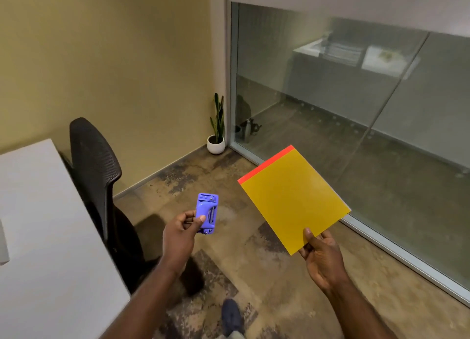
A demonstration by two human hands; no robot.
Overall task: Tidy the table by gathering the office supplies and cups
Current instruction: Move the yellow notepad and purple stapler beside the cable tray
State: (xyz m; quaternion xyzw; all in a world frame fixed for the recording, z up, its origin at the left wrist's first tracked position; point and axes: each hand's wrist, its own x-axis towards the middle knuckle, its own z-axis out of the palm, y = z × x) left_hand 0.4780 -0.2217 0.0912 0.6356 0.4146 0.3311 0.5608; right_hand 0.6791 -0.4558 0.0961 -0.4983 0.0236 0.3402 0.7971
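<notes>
Over open floor – hands (181, 233) (321, 256) gripping stapler (207, 212), notepad (292, 198).

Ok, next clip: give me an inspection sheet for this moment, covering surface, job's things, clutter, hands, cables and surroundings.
Surface: white table at left, mostly bare; a pale object's edge at the frame border, unidentifiable.
Job's things: purple stapler and yellow notepad with a red top strip, both held over the floor.
Clutter: nothing seen.
Hands: left hand closed around the stapler; right hand pinching the notepad's lower corner.
Cables: nothing seen.
Surroundings: black mesh chair beside the table, potted plant in the corner, glass partition at right, patchy floor.
</notes>
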